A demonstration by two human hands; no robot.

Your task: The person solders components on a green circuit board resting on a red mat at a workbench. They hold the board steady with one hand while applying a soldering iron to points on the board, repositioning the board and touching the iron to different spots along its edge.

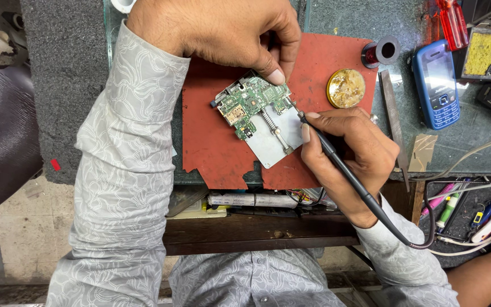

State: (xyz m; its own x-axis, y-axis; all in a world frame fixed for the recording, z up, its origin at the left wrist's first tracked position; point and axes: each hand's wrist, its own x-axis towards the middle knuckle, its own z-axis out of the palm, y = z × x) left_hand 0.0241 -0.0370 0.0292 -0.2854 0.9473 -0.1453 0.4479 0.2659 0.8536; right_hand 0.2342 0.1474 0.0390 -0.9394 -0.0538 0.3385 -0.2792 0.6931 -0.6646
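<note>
A green circuit board is clamped in a silver metal holder on a red mat. My left hand reaches in from above, and its thumb and fingertips press on the board's upper right edge. My right hand grips a thin black soldering iron like a pen. The iron's tip touches the board's right edge. The iron's black cable runs back past my wrist.
A round brass tin and a red wire spool sit at the mat's right. A blue keypad phone, a yellow sponge, a metal file and a tray of pens lie further right.
</note>
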